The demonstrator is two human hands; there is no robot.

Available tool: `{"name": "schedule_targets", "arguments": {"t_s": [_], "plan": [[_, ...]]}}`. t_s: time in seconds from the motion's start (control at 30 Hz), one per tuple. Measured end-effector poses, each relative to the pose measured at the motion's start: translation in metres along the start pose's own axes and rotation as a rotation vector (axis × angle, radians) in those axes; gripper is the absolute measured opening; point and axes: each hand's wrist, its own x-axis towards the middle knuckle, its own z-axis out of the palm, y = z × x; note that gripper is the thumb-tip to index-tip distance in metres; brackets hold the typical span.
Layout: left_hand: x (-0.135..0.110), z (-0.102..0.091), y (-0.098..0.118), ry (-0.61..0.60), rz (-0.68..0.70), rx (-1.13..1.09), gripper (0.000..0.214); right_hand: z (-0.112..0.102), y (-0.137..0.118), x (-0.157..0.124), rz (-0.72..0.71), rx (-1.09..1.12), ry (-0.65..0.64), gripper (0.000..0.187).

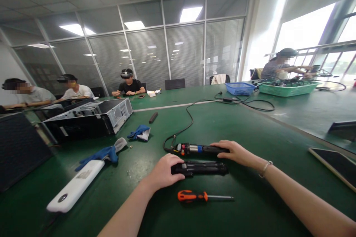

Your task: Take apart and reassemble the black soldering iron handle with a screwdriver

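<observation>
Both hands on an opened black tool, head view

On the green table (250,207), the left hand (167,172) curls closed over one end of a long black plastic shell half (203,167). The right hand (235,152) lies flat and unclenched on the long black corded tool body (194,149) just behind it. An orange-handled steel screwdriver (191,195) lies nearer. Both pieces look stiff, light and smooth. They are best held by the plain ends, away from the delicate exposed wiring.

Single head view, facing forward and down across table (250,129), close.
</observation>
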Motion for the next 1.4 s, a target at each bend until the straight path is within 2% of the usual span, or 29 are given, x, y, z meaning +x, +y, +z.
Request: {"name": "schedule_targets", "arguments": {"t_s": [0.1, 0.27, 0.37, 0.5, 0.67, 0.73, 0.83, 0.9, 1.0, 1.2, 1.4], "plan": [[-0.001, -0.001, 0.002, 0.013, 0.024, 0.005, 0.045, -0.002, -0.007, 0.0, -0.001, 0.08, -0.062, 0.051], [-0.002, -0.003, 0.006, 0.026, 0.078, 0.012, 0.045, -0.005, -0.003, -0.002, 0.013, 0.161, -0.115, 0.053], [-0.001, -0.003, 0.006, 0.05, 0.124, 0.012, 0.046, -0.005, -0.006, -0.004, 0.002, 0.144, -0.054, 0.053], [0.001, -0.001, 0.002, 0.155, 0.211, 0.064, 0.046, -0.006, -0.022, -0.007, -0.021, 0.083, 0.089, 0.06], [0.007, 0.005, -0.002, 0.263, 0.27, 0.214, 0.041, -0.004, -0.051, -0.011, -0.133, -0.052, 0.054, 0.066], [0.01, 0.008, -0.003, 0.288, 0.275, 0.247, 0.039, -0.001, -0.059, -0.011, -0.198, -0.129, 0.05, 0.059], [0.015, 0.012, -0.005, 0.31, 0.24, 0.248, 0.039, 0.002, -0.064, -0.009, -0.268, -0.195, 0.087, 0.044], [0.016, 0.014, -0.006, 0.322, 0.189, 0.22, 0.042, 0.003, -0.063, -0.007, -0.288, -0.21, 0.134, 0.041], [0.017, 0.015, -0.009, 0.322, 0.129, 0.152, 0.044, 0.005, -0.058, -0.004, -0.278, -0.222, 0.163, 0.039], [0.013, 0.016, -0.019, 0.224, 0.03, -0.006, 0.043, 0.013, -0.049, -0.001, -0.244, -0.191, 0.109, 0.04], [0.017, 0.016, -0.026, 0.2, -0.01, -0.074, 0.046, 0.021, -0.046, 0.001, -0.225, -0.167, 0.138, 0.04]]}}
